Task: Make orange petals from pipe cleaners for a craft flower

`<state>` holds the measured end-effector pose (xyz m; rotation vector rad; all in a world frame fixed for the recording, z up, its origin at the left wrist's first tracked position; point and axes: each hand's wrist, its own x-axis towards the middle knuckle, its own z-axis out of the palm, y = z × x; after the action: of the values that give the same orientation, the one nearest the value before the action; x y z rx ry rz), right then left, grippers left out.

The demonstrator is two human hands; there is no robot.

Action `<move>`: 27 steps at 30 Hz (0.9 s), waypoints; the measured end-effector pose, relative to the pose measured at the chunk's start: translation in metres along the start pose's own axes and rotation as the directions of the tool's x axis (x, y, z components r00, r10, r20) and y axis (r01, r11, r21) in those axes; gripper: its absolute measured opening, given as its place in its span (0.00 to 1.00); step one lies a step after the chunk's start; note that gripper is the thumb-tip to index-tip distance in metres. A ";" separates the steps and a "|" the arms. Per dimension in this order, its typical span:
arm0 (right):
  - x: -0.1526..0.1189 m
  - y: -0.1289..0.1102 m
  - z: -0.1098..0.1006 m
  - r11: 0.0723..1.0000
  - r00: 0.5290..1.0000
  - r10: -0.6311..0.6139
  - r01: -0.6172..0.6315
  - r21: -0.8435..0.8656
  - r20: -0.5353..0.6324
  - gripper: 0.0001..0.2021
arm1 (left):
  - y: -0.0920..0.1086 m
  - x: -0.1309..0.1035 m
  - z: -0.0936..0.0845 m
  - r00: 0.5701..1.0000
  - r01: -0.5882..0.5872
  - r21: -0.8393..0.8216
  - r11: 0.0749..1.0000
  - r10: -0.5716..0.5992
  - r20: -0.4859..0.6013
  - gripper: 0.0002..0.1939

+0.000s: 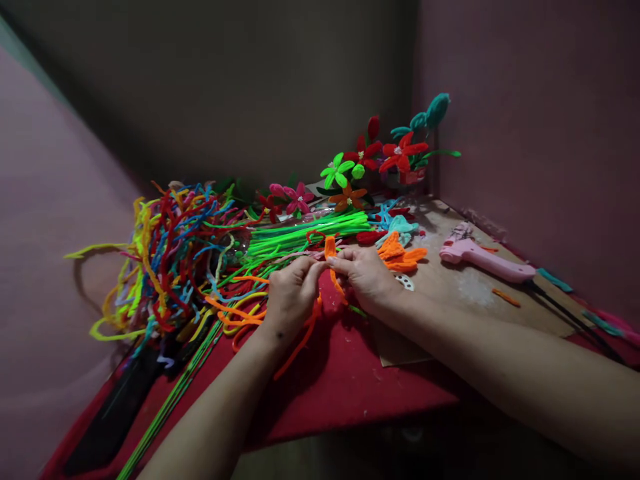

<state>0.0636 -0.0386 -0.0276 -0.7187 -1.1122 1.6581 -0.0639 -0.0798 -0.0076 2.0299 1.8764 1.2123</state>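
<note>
An orange pipe cleaner (330,247), bent into a narrow loop at its top, is pinched between my two hands above the red tabletop. My left hand (294,293) grips it from the left with thumb and forefinger. From the other side my right hand (367,277) pinches it too, and the fingertips of both hands nearly meet. A loose orange end hangs under the right fingers. Just beyond my right hand lie orange pipe-cleaner petals (403,253). More orange pipe cleaners (300,343) trail on the cloth beneath my left hand.
A tangled heap of coloured pipe cleaners (165,260) stands at left, with a green bundle (305,233) behind my hands. Finished flowers (400,153) rise at the back. A pink glue gun (487,259) rests on brown cardboard (440,293); its cord runs right. Green stems (175,400) lie front left.
</note>
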 end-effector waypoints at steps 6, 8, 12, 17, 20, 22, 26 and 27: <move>0.005 -0.009 -0.002 0.998 0.994 0.002 0.004 0.060 -0.105 0.12 | -0.002 0.010 -0.006 0.886 0.449 -0.636 0.628 -0.406 0.225 0.10; 0.006 -0.010 -0.002 0.995 0.992 -0.035 0.046 0.093 -0.119 0.11 | -0.001 0.006 0.001 0.821 0.570 -0.638 0.518 -0.387 0.420 0.13; 0.004 -0.008 -0.002 0.986 0.993 -0.044 0.060 0.156 -0.109 0.10 | 0.007 -0.002 0.017 0.815 0.573 -0.650 0.499 -0.262 0.517 0.14; 0.002 -0.003 -0.002 0.997 0.995 -0.065 0.067 0.027 -0.081 0.10 | 0.013 -0.005 0.018 0.776 0.617 -0.650 0.444 -0.205 0.597 0.13; 0.001 -0.001 -0.001 0.993 0.991 -0.101 0.095 -0.073 -0.088 0.10 | 0.014 -0.007 0.016 0.707 0.701 -0.626 0.341 -0.223 0.671 0.14; 0.000 -0.001 -0.001 0.989 0.990 -0.109 0.099 -0.106 -0.088 0.09 | 0.015 -0.010 0.015 0.698 0.710 -0.622 0.330 -0.220 0.681 0.14; 0.001 -0.005 0.000 0.990 0.987 -0.100 0.086 -0.115 -0.125 0.08 | 0.020 -0.017 0.015 0.762 0.633 -0.633 0.445 -0.216 0.610 0.14; 0.001 -0.006 0.001 0.991 0.988 -0.087 0.073 -0.108 -0.130 0.08 | 0.022 -0.018 0.015 0.762 0.633 -0.626 0.456 -0.224 0.608 0.15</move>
<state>0.0652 -0.0374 -0.0219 -0.8292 -1.1214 1.4708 -0.0358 -0.0944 -0.0137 1.0513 1.1368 1.0257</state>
